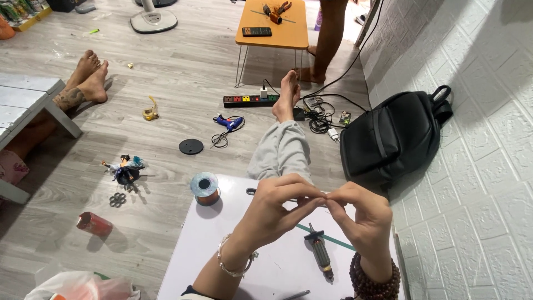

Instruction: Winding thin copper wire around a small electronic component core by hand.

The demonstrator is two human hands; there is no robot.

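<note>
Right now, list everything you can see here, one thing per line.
White board: one, on the lap.
Solder spool: one, silvery, board's far left corner.
Motor armature: one, dark, on board.
Backpack: one, black, against right wall.
Power strip: one, black, floor.
Glue gun: one, blue, floor.
Figurine: one, dark, floor left.
Orange table: one, far.
Left hand, right hand: fingertips pinched together above board.

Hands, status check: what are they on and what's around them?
Left hand and right hand fingertips pinched together over white board; item too small to tell. Motor rotor below, wire spool left. Nothing blocking.
</note>
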